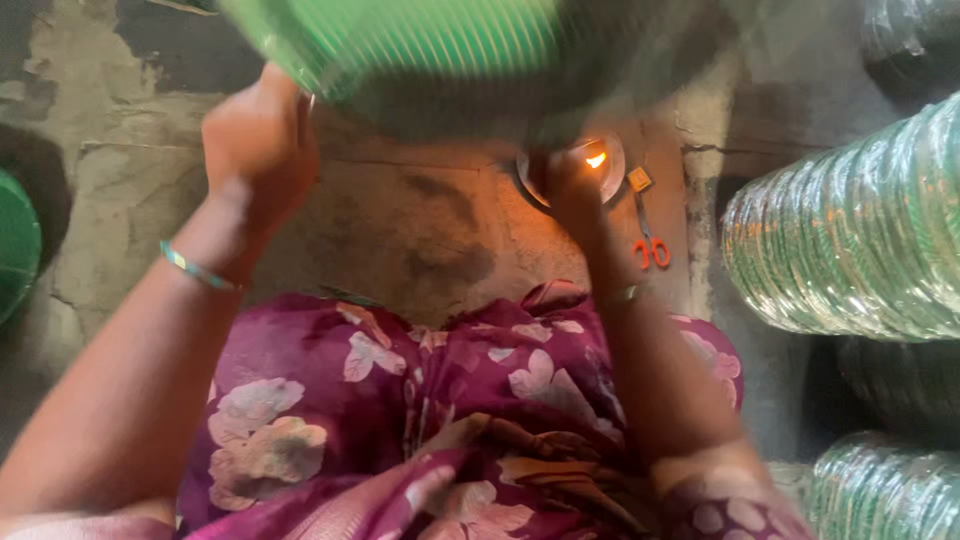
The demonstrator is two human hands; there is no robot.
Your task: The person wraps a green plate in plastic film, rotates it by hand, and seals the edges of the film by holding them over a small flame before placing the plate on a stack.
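Observation:
A green ribbed plastic basket (420,45) fills the top of the view, blurred, lifted above the floor. My left hand (258,150) grips its left rim. My right hand (568,185) is under its right side and seems to hold it, though the grip itself is blurred. Just beyond the right hand a small flame (596,158) burns in a round metal dish (610,175) on the floor. My lap in purple flowered cloth (440,420) is below.
Orange-handled scissors (650,250) and a small square object (639,179) lie on the concrete floor beside the dish. Long stacks of shiny green bangles (850,240) lie at the right, more at lower right (880,490). Another green object (15,245) sits at the left edge.

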